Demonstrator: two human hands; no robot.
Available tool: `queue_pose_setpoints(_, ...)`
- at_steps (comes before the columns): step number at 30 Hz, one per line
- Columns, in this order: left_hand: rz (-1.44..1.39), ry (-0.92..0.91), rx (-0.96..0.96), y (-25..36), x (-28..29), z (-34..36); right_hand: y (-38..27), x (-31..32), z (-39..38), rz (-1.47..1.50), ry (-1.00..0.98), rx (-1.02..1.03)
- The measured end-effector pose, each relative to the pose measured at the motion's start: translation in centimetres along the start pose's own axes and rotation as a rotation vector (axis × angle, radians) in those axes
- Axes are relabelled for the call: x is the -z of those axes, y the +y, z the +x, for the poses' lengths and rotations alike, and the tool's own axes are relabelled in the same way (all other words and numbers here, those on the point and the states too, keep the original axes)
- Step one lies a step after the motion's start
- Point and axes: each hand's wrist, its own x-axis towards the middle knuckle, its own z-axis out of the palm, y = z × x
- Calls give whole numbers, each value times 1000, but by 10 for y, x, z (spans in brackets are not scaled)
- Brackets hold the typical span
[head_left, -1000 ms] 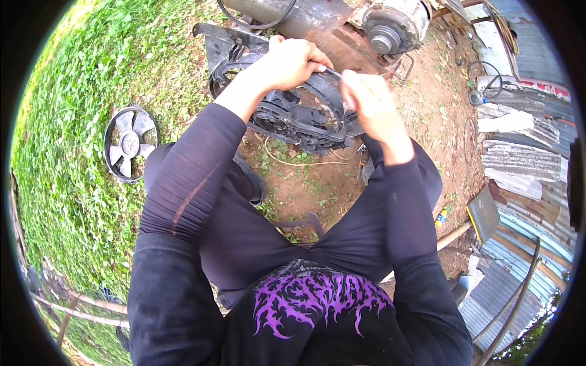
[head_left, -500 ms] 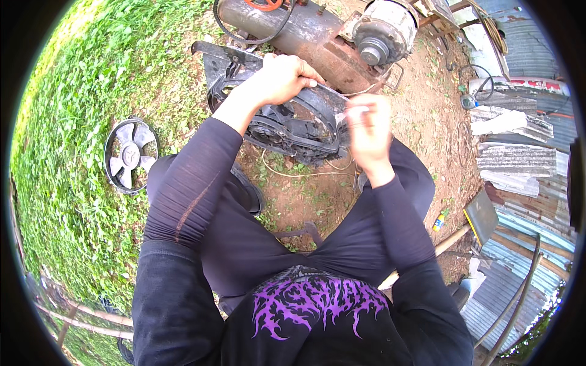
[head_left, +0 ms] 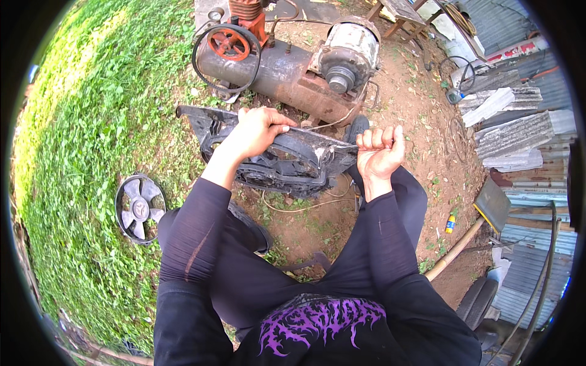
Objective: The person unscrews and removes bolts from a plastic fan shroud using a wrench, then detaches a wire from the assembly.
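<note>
Between my knees a dirty black plastic fan shroud [head_left: 314,174] with round openings stands on edge, its long upper rim running left to right. My left hand [head_left: 256,131] is closed over the middle of that rim, thumb lying along it. At the shroud's right corner my right hand [head_left: 379,152] is curled into a fist, palm side up. Whatever lies inside those fingers is hidden. A thin pale cord [head_left: 305,208] loops over the dirt under the shroud. On the grass to the left rests a grey fan [head_left: 140,209] inside a black ring.
Just beyond the shroud sits a rusty air compressor tank [head_left: 268,76] with a red pulley [head_left: 229,43] and an electric motor [head_left: 348,55]. On the right are a wooden-handled tool [head_left: 455,250], a small yellow bottle [head_left: 450,224], broken corrugated sheets [head_left: 516,137] and tyres [head_left: 479,302].
The view has shifted, showing more of the compressor. My right hand, blurred before, is now sharp and fisted at the shroud's right corner. My left hand keeps its hold on the rim.
</note>
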Motion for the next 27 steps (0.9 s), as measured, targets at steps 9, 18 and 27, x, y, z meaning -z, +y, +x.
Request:
queue_pose_setpoints(9,35,-25,66,8,5,0,8,8,17,-31,-371,-88)
queue_pose_setpoints(18,71,-34,101,8,7,-4,25,-25,28,-300,-400,-283)
queue_pose_setpoints(27,74,42,11,-1,5,0,70,-78,0,-1460,-1102,-251)
